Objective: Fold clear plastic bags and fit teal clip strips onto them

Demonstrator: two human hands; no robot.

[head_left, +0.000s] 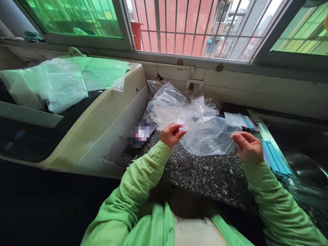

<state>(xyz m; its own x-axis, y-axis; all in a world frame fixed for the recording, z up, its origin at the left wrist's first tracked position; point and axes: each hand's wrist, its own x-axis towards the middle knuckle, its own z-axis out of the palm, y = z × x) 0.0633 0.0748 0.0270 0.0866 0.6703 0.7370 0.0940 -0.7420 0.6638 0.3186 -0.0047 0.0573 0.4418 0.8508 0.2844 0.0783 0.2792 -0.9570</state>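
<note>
The left hand pinched the top edge of a clear plastic bag between thumb and fingers, and the right hand pinched the same edge at its other end, so the rim was stretched taut between them. Both wrists were raised slightly above the speckled granite counter, with green sleeves running back toward six o'clock.

The fingertips behind the film were hard to make out, and a flat object at nine o'clock from the left hand was blurred out.

The bag was transparent, creased and glossy, hanging down from the grip to the counter. A heap of crumpled clear plastic lay at twelve o'clock behind it, and blue strips lay at three o'clock.
</note>
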